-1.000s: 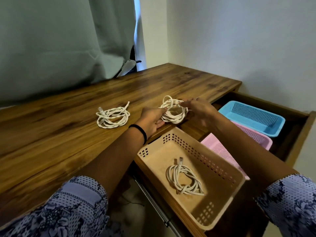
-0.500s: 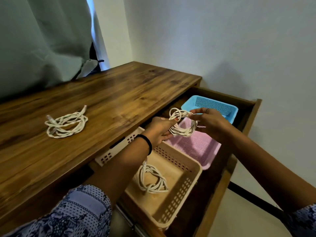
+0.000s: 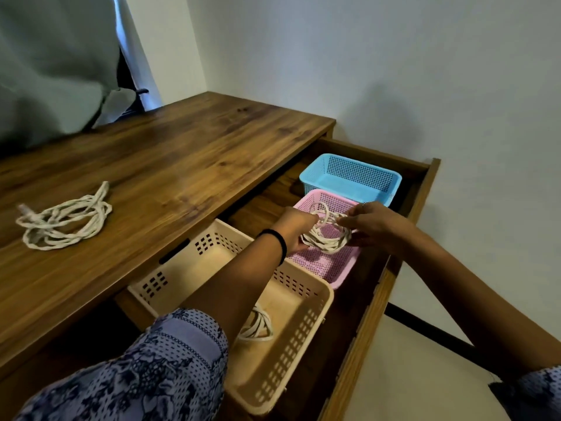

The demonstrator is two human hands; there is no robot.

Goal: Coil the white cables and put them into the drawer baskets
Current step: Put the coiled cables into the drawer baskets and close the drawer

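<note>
My left hand (image 3: 296, 227) and my right hand (image 3: 372, 223) both grip one coiled white cable (image 3: 328, 237), holding it low inside the pink basket (image 3: 340, 276) in the open drawer. Whether the coil touches the basket floor I cannot tell. A second coiled cable (image 3: 258, 328) lies in the beige basket (image 3: 306, 329), partly hidden by my left forearm. A third coiled cable (image 3: 62, 220) rests on the wooden desktop (image 3: 170, 165) at the left. The blue basket (image 3: 352, 179) behind the pink one holds nothing.
The drawer's wooden front edge (image 3: 385, 275) runs along the right of the baskets. A grey curtain (image 3: 51, 62) hangs behind the desk, and a white wall (image 3: 394, 71) closes the right side. A dark bar (image 3: 425, 328) crosses the floor below.
Both hands carried the coiled cable off the desktop, over the drawer and down into the pink basket. My view swung to the right. The cable on the desktop stayed put.
</note>
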